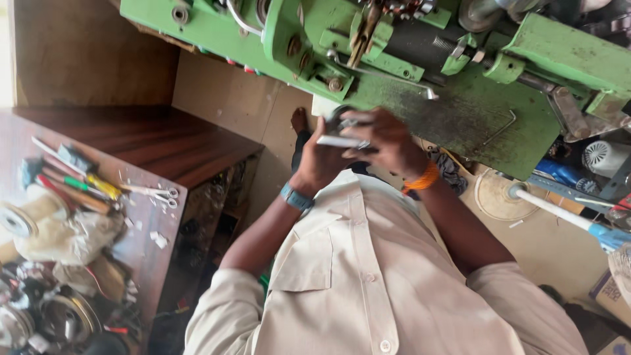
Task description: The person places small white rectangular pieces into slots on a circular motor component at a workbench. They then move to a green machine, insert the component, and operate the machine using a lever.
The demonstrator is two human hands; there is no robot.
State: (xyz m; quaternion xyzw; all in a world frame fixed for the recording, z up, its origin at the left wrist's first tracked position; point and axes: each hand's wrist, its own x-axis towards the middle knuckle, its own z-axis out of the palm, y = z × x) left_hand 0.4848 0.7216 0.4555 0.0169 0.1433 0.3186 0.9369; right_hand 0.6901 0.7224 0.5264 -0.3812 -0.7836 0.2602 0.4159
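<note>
- Nearest to my camera is the cream button shirt (368, 276), filling the lower middle of the view, with both forearms rising out of it.
- My left hand (322, 161), with a blue wristband (297, 198), and my right hand (388, 141), with an orange band (422, 179), meet in front of the chest.
- Between them I hold a small metal part (342, 131), grey and whitish; its exact shape is blurred.
- The part lies across the left palm, with the left fingers (327, 125) curled up behind it.
- The right fingers (365, 119) close over its top and right end, so both hands are grasping it.
- It is raised just below the edge of the green machine (460, 112), apart from it.
- To my left, a wooden bench (141, 217) carries scissors (158, 194), screwdrivers (79, 184) and metal spools (59, 315), well apart from the hands.
</note>
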